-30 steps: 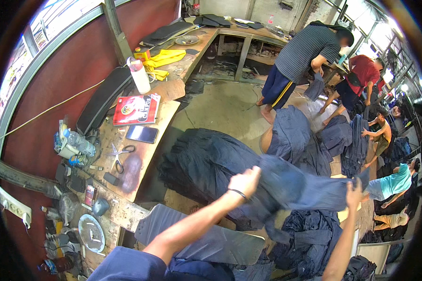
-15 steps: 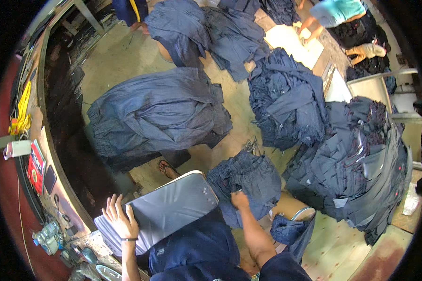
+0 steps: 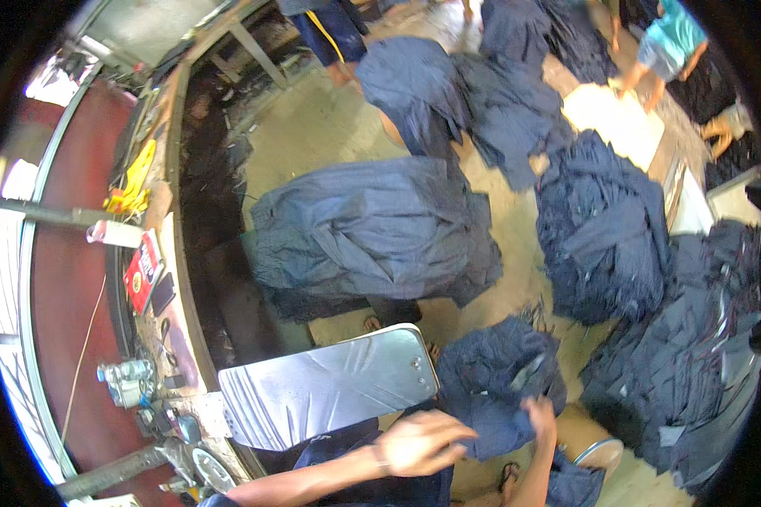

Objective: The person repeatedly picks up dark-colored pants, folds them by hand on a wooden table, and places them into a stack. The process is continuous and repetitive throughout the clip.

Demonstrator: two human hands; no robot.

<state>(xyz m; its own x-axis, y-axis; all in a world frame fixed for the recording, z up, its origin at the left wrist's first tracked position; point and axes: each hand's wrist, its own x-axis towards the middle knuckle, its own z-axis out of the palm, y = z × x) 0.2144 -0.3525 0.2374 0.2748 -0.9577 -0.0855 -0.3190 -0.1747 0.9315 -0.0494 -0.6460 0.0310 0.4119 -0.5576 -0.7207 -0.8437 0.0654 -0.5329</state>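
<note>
A dark blue, crumpled garment (image 3: 503, 355) lies in front of me, right of centre. At its right edge, my right hand (image 3: 539, 417) has its fingers bent onto the cloth and appears to grip it. My left hand (image 3: 421, 441) reaches across from the left, palm down, with its fingers stretched toward the garment's lower left side. It holds nothing and is a little blurred. Just beyond that forearm lies a long, shiny grey board (image 3: 330, 389) with rounded corners and small round marks at its right end.
Beyond the board is a wide stack of dark garments (image 3: 368, 237). A bundle (image 3: 600, 232) and a larger heap (image 3: 676, 363) lie to the right. On the left ledge (image 3: 186, 338) are a phone (image 3: 164, 292), a red packet (image 3: 142, 272) and bottles (image 3: 127, 382). Other people stand farther back.
My left hand has left the grey board and come right, toward the garment. My right hand has shifted to the garment's right edge, and the cloth is bunched differently. The view has turned left.
</note>
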